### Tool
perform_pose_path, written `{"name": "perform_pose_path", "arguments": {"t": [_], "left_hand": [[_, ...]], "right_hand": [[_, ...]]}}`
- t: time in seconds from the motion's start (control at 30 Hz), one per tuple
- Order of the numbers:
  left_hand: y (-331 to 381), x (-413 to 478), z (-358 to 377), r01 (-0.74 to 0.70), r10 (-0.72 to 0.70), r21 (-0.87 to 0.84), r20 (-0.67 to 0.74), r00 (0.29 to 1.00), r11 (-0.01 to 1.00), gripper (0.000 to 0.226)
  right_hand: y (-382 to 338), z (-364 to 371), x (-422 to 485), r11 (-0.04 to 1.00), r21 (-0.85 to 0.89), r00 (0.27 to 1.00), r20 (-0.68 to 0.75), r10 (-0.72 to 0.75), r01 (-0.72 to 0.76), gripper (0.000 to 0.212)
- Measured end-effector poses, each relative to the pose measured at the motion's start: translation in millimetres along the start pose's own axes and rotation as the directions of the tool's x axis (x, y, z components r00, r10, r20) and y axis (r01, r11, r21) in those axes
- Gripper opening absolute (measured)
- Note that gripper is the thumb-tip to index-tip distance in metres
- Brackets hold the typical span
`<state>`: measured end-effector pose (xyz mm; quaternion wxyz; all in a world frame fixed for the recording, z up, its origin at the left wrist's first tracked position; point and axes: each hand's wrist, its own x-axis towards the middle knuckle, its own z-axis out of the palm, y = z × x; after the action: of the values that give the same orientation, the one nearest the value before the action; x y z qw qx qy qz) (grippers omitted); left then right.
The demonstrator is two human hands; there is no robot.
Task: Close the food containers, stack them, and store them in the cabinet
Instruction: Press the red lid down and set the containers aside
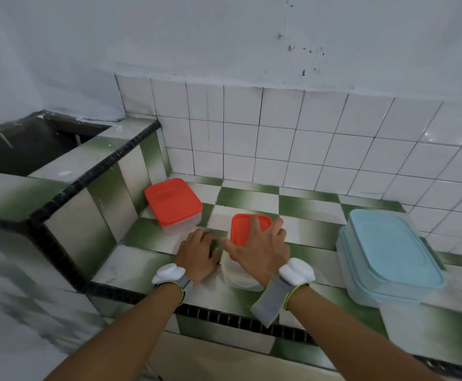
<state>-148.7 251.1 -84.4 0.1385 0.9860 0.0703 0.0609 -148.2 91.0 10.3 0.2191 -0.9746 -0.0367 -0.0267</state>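
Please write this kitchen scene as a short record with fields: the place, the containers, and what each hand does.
place: green and white tiled counter against a white tiled wall
left container: clear box with red lid on, standing near the raised ledge
middle container: small clear box; its red lid sits under the right hand, seating not clear
right container: large box with blue lid on
left hand: flat on the counter beside the small box
right hand: spread over the small red lid
cabinet: not in view
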Motion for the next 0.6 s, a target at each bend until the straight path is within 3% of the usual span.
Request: {"name": "perform_pose_path", "arguments": {"t": [0.1, 0.17, 0.27, 0.33, 0.4, 0.5, 0.6], "left_hand": [[2, 10, -14, -0.027, 0.041, 0.086, -0.168, 0.985, 0.996, 0.034], [3, 21, -32, 0.043, -0.001, 0.165, -0.245, 0.970, 0.985, 0.043], [-8, 42, -51, 0.216, -0.188, 0.202, -0.148, 0.971, 0.955, 0.069], [-21, 50, -54, 0.283, -0.286, 0.214, -0.018, 0.958, 0.935, 0.072], [-32, 43, -51, 0.255, -0.269, 0.222, 0.037, 0.962, 0.941, 0.065], [-37, 21, -49, 0.158, -0.153, 0.170, -0.039, 0.987, 0.973, 0.054], [-40, -5, -49, 0.076, -0.067, 0.097, -0.088, 0.994, 0.992, 0.044]], "right_hand": [[5, -7, 7, 0.996, 0.090, 1.000, 0.008, 0.008, -0.009, 0.065], [16, -14, 20, 0.958, 0.283, 0.998, -0.008, 0.057, -0.053, 0.053], [48, -12, 39, 0.842, 0.530, 0.986, -0.068, 0.153, -0.094, 0.040], [74, 0, 44, 0.874, 0.474, 0.976, -0.118, 0.183, -0.107, 0.034], [98, 19, 39, 0.941, 0.319, 0.984, -0.095, 0.149, -0.112, 0.033], [127, 46, 27, 0.999, 0.016, 0.999, -0.031, 0.036, -0.036, 0.039], [136, 57, 19, 0.996, -0.078, 0.999, -0.010, -0.040, 0.039, 0.044]]}}
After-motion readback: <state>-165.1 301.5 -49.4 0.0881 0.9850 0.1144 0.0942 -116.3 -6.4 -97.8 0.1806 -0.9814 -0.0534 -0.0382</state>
